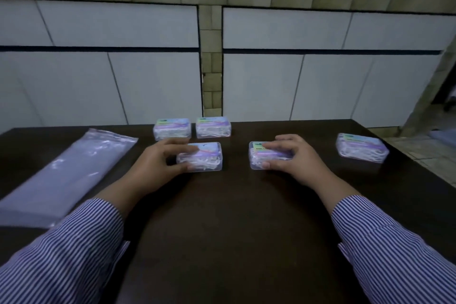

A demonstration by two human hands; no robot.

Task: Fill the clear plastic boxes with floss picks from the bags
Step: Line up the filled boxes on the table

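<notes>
Several clear plastic boxes filled with white floss picks, each with a colourful label on the lid, sit on the dark table (222, 217). My left hand (160, 165) grips the left end of one box (204, 158), thumb at its front and fingers over its top. My right hand (293, 158) grips another box (259, 158) the same way from the right. Two more boxes stand behind, one at the back left (172, 129) and one beside it (213, 127). A fifth box (361, 147) lies to the right. All lids look closed.
A long clear plastic bag (66, 175) lies flat on the left of the table, reaching its left edge. White cabinet fronts (296, 81) and a tiled counter stand behind the table. The table's right edge drops to a tiled floor (419, 155).
</notes>
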